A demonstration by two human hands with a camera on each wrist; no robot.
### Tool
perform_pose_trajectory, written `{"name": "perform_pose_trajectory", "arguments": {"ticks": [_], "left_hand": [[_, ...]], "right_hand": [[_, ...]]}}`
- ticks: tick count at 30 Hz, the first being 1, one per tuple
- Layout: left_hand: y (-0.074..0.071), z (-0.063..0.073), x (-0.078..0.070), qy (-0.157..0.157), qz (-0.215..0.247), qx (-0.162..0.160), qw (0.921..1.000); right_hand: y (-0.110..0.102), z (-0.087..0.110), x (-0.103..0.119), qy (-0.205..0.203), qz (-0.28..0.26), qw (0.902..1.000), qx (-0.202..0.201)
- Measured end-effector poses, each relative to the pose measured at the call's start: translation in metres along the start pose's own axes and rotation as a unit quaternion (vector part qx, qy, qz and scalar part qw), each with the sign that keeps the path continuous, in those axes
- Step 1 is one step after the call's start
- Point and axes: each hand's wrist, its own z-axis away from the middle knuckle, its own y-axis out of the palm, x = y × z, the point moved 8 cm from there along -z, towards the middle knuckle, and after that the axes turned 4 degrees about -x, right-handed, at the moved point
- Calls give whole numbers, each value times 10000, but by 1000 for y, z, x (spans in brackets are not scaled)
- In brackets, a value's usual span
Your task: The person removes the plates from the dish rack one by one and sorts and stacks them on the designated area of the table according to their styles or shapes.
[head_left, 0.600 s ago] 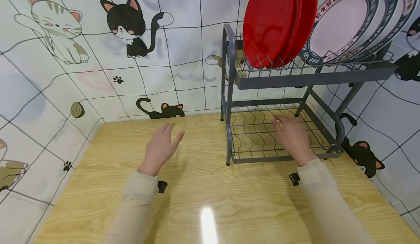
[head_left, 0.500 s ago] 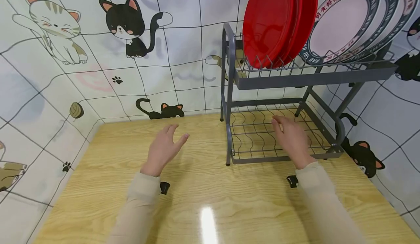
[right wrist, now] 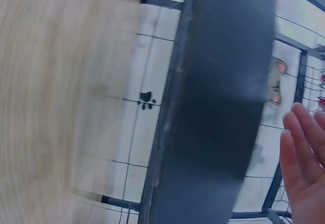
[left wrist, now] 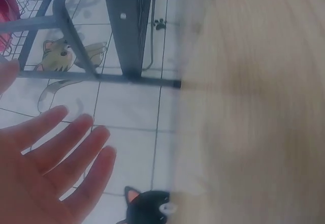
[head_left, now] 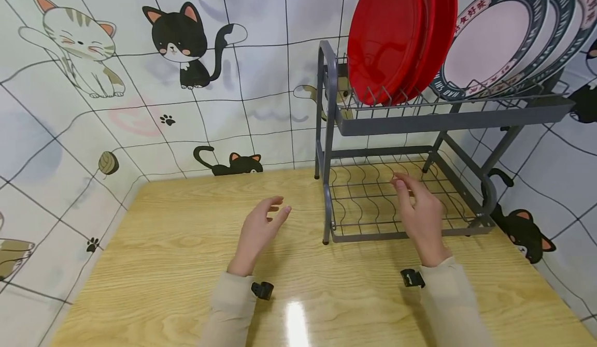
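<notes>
In the head view my left hand [head_left: 261, 230] hovers over the wooden table, left of a grey two-tier dish rack [head_left: 331, 134]. Its fingers are loosely bent and hold nothing; in the left wrist view the fingers [left wrist: 81, 148] are spread. My right hand [head_left: 422, 217] is in front of the rack's lower wire shelf [head_left: 364, 202], thumb and fingers apart, nothing held. Straight fingers [right wrist: 299, 137] show in the right wrist view beside the rack's dark front bar [right wrist: 218, 102]. Red plates [head_left: 387, 41] and white plates with dark patterned rims [head_left: 487, 41] stand on edge on the upper shelf.
The wooden table [head_left: 163, 264] runs under both hands. A tiled wall [head_left: 266, 77] with cat drawings rises behind and at both sides, close to the rack's right end. A small black device [head_left: 263, 290] sits at the left wrist, another black device [head_left: 412, 278] at the right.
My left hand has moved right, towards the rack, and a little nearer to me. My right hand has drawn slightly back. The rack and plates sit slightly lower in view.
</notes>
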Motion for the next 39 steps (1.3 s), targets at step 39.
{"name": "perform_pose_trajectory", "arguments": {"ticks": [39], "left_hand": [[114, 36, 1, -1026, 1242, 1421, 9767]], "right_hand": [[-70, -60, 111, -937, -1286, 9777, -1373]]}}
